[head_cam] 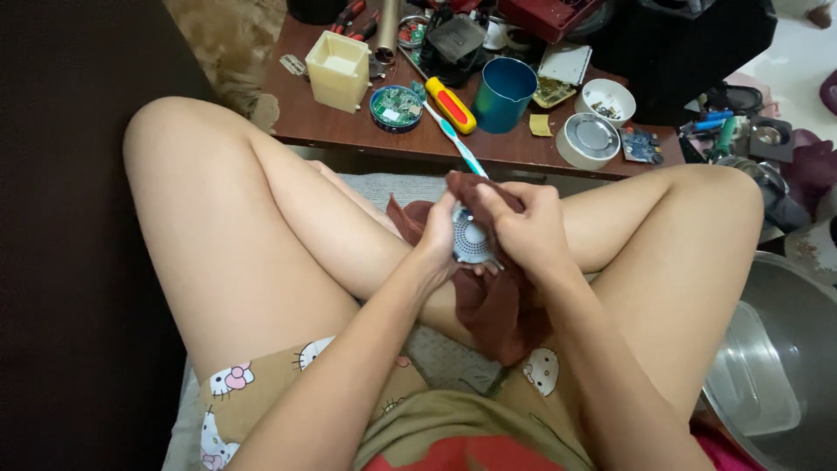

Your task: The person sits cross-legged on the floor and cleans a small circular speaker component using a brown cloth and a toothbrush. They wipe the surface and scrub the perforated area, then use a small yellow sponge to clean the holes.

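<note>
The person sits cross-legged on a grey mat, and both hands meet in the gap between the knees, just short of the near edge of a low wooden bench [349, 131]. The left hand [438, 237] curls around the left rim of a small round perforated disc [472, 241], thumb on its face. The right hand [527, 228] closes over the disc's right side with a dark red-brown cloth [497, 310] bunched under its fingers; the cloth drapes down past the wrists onto the legs.

Open room is tight: thighs close in on both sides, and the bench edge lies just beyond the knuckles. A toothbrush [458, 144] overhangs that edge, its head pointing toward the hands.

The bench is crowded: a cream square box [337, 70], a round dish of circuit boards [396, 108], a red-and-yellow screwdriver [451, 105], a teal cup [503, 94], a white bowl [607, 101] and a grey round lid [589, 139]. To the right, a large metal basin [806, 349] holds a clear plastic tub [750, 375]. A dark wall fills the left.
</note>
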